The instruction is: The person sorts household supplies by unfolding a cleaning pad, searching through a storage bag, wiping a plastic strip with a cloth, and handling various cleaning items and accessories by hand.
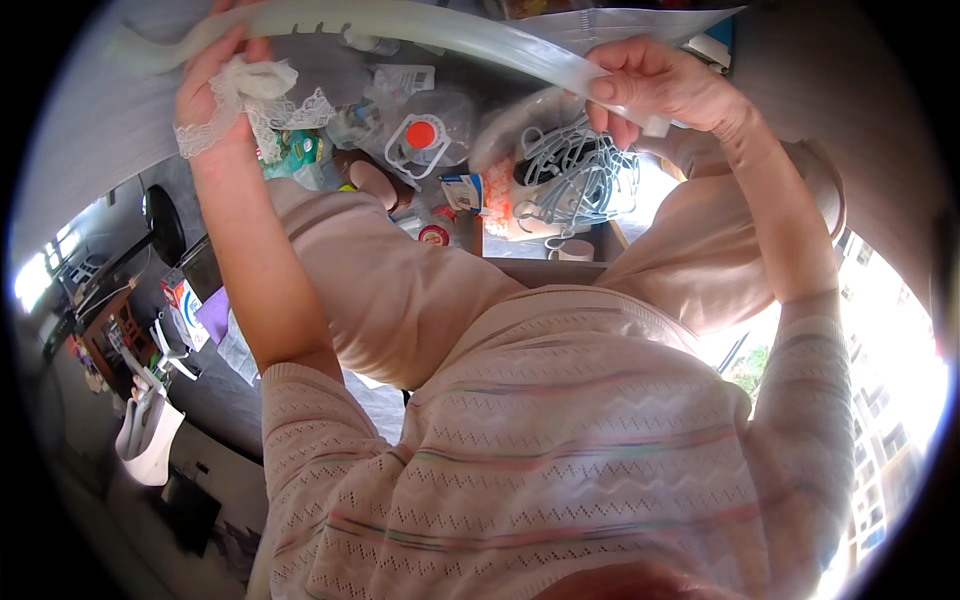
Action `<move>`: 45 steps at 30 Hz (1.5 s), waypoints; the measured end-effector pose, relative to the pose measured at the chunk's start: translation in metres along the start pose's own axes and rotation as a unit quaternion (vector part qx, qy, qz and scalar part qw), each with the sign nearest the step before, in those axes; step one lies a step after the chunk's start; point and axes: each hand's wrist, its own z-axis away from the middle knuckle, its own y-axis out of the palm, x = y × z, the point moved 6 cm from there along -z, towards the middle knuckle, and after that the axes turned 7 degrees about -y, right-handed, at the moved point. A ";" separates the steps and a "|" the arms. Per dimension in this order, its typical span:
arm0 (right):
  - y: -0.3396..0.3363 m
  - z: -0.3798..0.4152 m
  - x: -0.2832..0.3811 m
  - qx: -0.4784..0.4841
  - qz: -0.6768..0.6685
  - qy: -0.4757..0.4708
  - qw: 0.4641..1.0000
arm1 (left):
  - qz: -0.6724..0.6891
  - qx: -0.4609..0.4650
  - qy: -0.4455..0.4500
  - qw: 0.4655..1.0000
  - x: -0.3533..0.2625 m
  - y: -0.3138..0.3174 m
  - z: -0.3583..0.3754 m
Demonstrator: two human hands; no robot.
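Left hand [213, 92], at upper left in the head view: fingers against a long, curved, translucent plastic strip [430, 28]; how firmly they close cannot be told. White lace [262, 84] lies across this hand and wrist. Right hand [660, 88], at upper right: thumb and fingers clamped on the strip near its squared end. The strip arches between the two hands, its notched edge towards the left hand, above the person's lap. Beyond the lap, between the knees: a clear plastic jug [452, 120] with a red cap [420, 135] and, to its right, a tangle of pale blue-grey hangers [590, 180]. Near the jug: a green package [300, 148] and a small blue-and-white box [461, 191]. At far left: a white chair [152, 440].
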 end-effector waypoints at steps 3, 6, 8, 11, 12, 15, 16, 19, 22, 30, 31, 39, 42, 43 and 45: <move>-0.009 0.006 0.004 -0.014 0.026 0.006 1.000 | 0.011 -0.021 0.000 1.000 -0.003 -0.009 0.000; -0.013 0.007 0.000 -0.027 0.021 -0.014 0.999 | 0.014 -0.020 -0.004 1.000 -0.003 -0.004 0.001; -0.014 0.008 -0.001 -0.031 0.013 -0.026 0.999 | 0.017 -0.017 -0.004 1.000 -0.002 -0.005 -0.001; -0.015 0.009 0.000 -0.033 0.011 -0.023 0.999 | 0.018 -0.021 -0.005 1.000 -0.003 -0.006 -0.002; -0.016 0.009 -0.001 -0.038 0.009 -0.018 0.999 | 0.018 -0.020 -0.005 1.000 -0.003 -0.005 -0.002; -0.016 0.009 -0.002 -0.045 0.004 -0.018 0.999 | 0.018 -0.016 -0.004 1.000 -0.002 0.000 -0.001; -0.016 0.009 -0.001 -0.047 0.003 -0.021 0.999 | 0.018 -0.012 -0.004 1.000 -0.002 0.003 0.000; -0.018 0.007 -0.005 -0.052 -0.009 -0.010 0.999 | 0.022 -0.006 -0.002 1.000 -0.002 0.002 0.000; -0.017 0.006 -0.003 -0.060 0.010 -0.023 0.998 | 0.030 -0.009 -0.003 0.999 -0.003 -0.001 0.000; -0.022 0.004 -0.008 -0.046 -0.008 -0.001 0.999 | 0.035 -0.006 -0.003 0.999 -0.003 -0.003 0.002; -0.022 0.004 -0.008 -0.043 -0.019 0.019 0.999 | 0.033 -0.001 -0.003 0.999 -0.003 -0.002 0.001; -0.037 -0.002 -0.027 -0.175 0.308 -0.073 0.932 | -0.020 0.064 -0.010 0.998 0.011 0.024 0.000; -0.039 -0.005 -0.009 -0.225 0.370 -0.058 0.900 | -0.023 0.062 -0.020 0.998 0.019 0.052 0.005; -0.038 -0.007 -0.004 -0.244 0.348 -0.040 0.904 | -0.015 0.035 -0.028 0.999 0.021 0.067 0.006; -0.023 -0.016 0.004 -0.207 0.132 -0.103 0.964 | 0.006 0.013 -0.041 0.999 0.028 0.084 0.007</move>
